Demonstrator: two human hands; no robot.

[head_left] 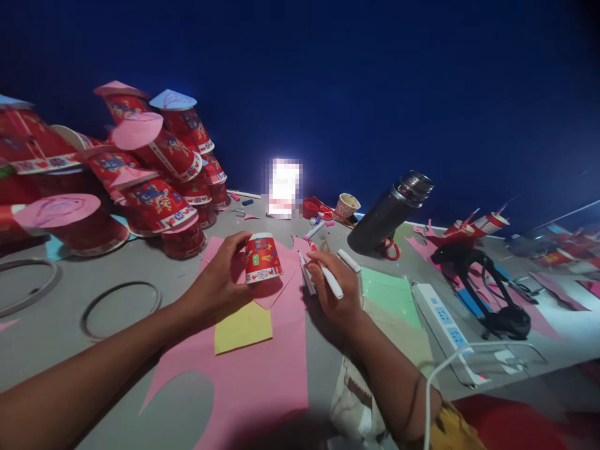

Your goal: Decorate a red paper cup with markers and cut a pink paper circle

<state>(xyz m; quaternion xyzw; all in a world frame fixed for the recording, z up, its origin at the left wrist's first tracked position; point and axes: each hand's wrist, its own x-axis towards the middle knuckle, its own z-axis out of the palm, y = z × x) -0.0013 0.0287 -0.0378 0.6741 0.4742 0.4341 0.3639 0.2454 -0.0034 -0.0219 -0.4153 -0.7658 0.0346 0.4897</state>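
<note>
My left hand (229, 269) is closed round the side of a red patterned paper cup (264, 256), which is upside down with its rim toward the table. A white marker pen (330, 279) lies in the grip of my right hand (338, 294), its tip pointing toward the cup but apart from it. Beneath both hands spreads a pink paper sheet (276, 381) with a rounded cut-out. On that sheet rests a yellow paper square (244, 329), just below the cup. The marker's cap (349, 260) appears to lie beyond my right hand.
Stacked red cups with paper cone tops (159, 203) crowd the left. A dark thermos (387, 215) leans at centre right, near a blurred glowing screen (284, 187). Farther right are green paper (387, 290), a power strip (445, 325), a white cable (429, 387) and a black strapped object (504, 322).
</note>
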